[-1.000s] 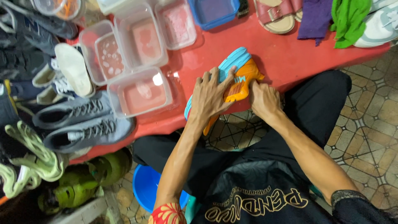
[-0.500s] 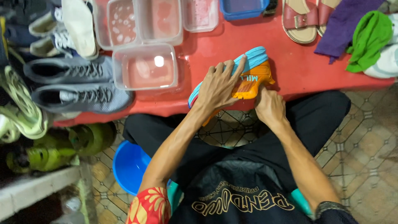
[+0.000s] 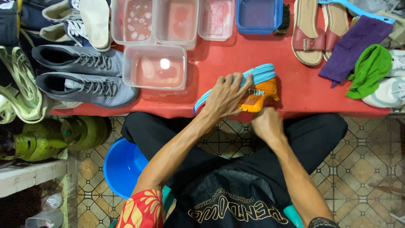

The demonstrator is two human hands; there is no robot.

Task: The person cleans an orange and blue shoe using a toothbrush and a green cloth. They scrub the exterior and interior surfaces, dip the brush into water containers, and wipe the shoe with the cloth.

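An orange sports shoe point(image 3: 258, 92) with a light blue sole lies on its side at the front edge of the red table point(image 3: 295, 95). My left hand point(image 3: 225, 97) presses flat on the shoe, fingers spread over the sole and the upper. Just below the shoe's heel, at the table edge, my right hand point(image 3: 266, 124) is curled and slightly blurred. Its fingers are hidden, so what it holds is unclear.
A clear tub of water point(image 3: 154, 67) stands left of the shoe, with more tubs and a blue tub point(image 3: 258, 14) behind. Grey sneakers point(image 3: 84, 74) lie left; sandals point(image 3: 306, 36), a purple cloth point(image 3: 352, 48) and a green cloth point(image 3: 369, 69) lie right. A blue bucket point(image 3: 122, 166) sits on the floor.
My right hand has slipped down from the shoe's heel to just below the table edge. The left hand stays pressed on the shoe. The view has shifted.
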